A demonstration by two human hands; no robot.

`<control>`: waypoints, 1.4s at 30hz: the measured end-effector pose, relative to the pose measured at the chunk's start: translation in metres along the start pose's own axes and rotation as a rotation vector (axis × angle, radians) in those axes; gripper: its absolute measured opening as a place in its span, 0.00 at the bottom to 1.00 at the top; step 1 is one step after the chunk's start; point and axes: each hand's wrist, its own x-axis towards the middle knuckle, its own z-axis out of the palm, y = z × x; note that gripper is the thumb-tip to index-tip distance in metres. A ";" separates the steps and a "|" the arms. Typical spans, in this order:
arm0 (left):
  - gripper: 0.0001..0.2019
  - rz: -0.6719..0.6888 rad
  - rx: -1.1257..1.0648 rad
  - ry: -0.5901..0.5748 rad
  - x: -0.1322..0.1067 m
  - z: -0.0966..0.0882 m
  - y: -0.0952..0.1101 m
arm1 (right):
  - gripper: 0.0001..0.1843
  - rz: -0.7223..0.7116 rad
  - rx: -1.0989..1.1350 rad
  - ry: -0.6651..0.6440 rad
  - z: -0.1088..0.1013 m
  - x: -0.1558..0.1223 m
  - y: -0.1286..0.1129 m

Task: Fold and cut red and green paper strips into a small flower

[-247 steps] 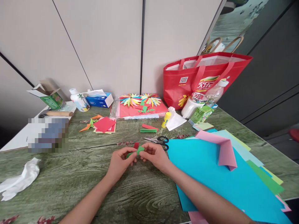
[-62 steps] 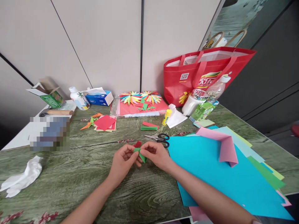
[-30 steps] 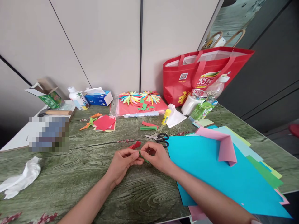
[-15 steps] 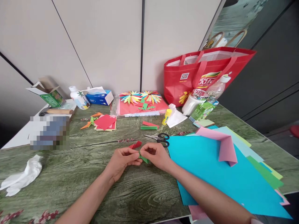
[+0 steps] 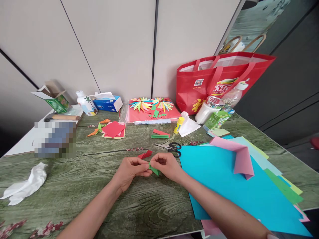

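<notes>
Grip of left hand (image 5: 131, 168) and right hand (image 5: 166, 165), green paper (image 5: 154, 170) between.

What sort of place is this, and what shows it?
Likely a paper-craft worktable indoors: big coloured sheets, scissors and a glue stick lie on it, and the left hand and right hand pinch a green piece.

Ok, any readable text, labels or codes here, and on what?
No words can be read.
Red fabric tote bag: a QR code; logo lettering too blurred.
Blue tissue box, green-labelled cardboard box, green drink carton: print too small.
Green folded paper piece in the fingers: blank.
</notes>
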 end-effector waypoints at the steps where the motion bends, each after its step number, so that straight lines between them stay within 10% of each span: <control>1: 0.10 0.001 0.001 0.006 0.000 0.000 -0.001 | 0.08 0.007 -0.002 0.002 0.000 0.000 0.000; 42: 0.09 -0.041 0.076 -0.032 0.000 0.003 -0.005 | 0.08 0.039 -0.088 -0.027 0.000 0.000 0.004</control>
